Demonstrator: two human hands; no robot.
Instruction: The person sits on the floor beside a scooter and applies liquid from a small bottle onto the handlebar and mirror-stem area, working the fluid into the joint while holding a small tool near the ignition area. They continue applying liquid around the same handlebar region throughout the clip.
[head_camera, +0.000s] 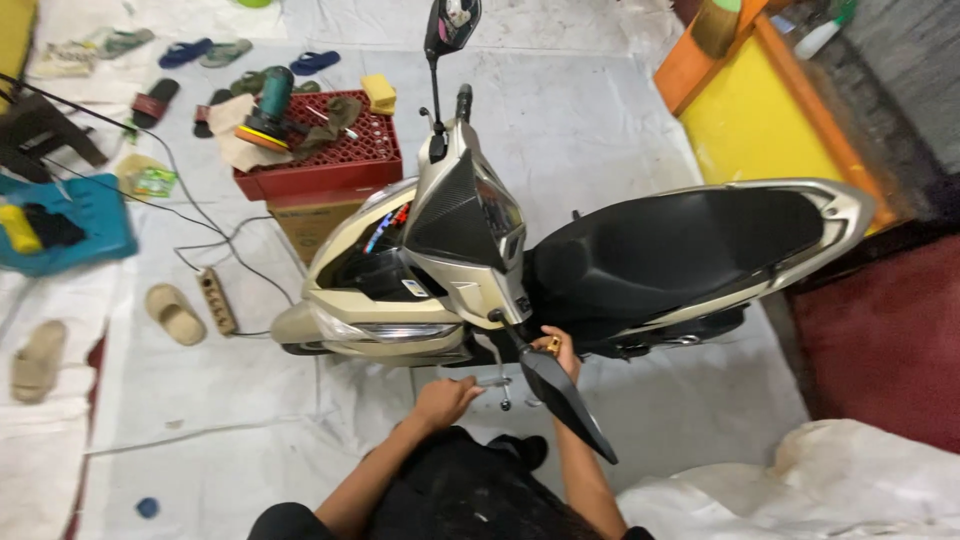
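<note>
Scooter (560, 250) lying across middle of frame, seat toward right. Right hand (560, 350) curled round handlebar grip beside mirror (565, 400), mirror's long axis slanting lower right. Left hand (445, 400) nearer brake lever (490, 381), fingers loosely bent, touching it, grip unclear.

Both hands (500, 385) at scooter (450, 260) handlebar (near mirror (565, 400))

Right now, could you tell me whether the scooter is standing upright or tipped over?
Upright: the scooter stands on the white floor sheet, seat facing up, both mirrors raised.
</note>
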